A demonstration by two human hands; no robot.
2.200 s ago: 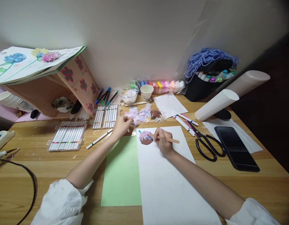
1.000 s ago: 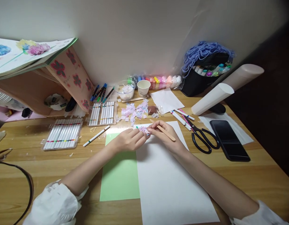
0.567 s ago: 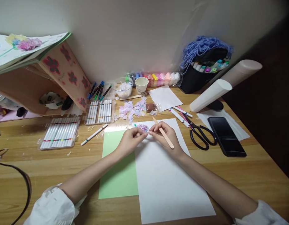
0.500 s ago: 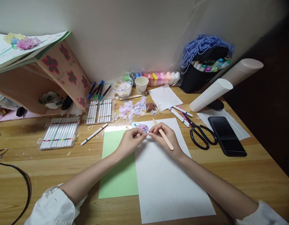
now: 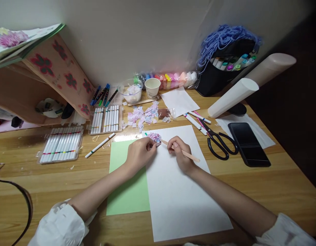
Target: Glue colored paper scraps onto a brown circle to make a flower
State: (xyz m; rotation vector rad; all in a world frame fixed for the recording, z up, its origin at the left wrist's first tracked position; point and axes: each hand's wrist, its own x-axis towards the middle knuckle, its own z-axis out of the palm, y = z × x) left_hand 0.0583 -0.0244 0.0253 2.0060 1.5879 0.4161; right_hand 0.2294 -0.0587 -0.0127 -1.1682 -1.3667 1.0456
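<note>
A small mound of pink, purple and blue paper scraps lies at the top left of the white paper, with a bit of green at its left. My left hand is closed at the mound's lower edge, thumb and fingertips together; what they pinch is too small to make out. In my right hand is a wooden craft stick, gripped like a pen. Its far tip points left and reaches the mound's right side. Under my left hand and the white paper lies a green sheet.
Loose paper scraps, a clear bowl and a paper cup stand behind. Marker trays and a loose marker are left. Scissors, a phone and a white tube lie right.
My right hand has drawn back from my left fingertips and turned the craft stick, so its tip now points at the mound. The view has shifted slightly.
</note>
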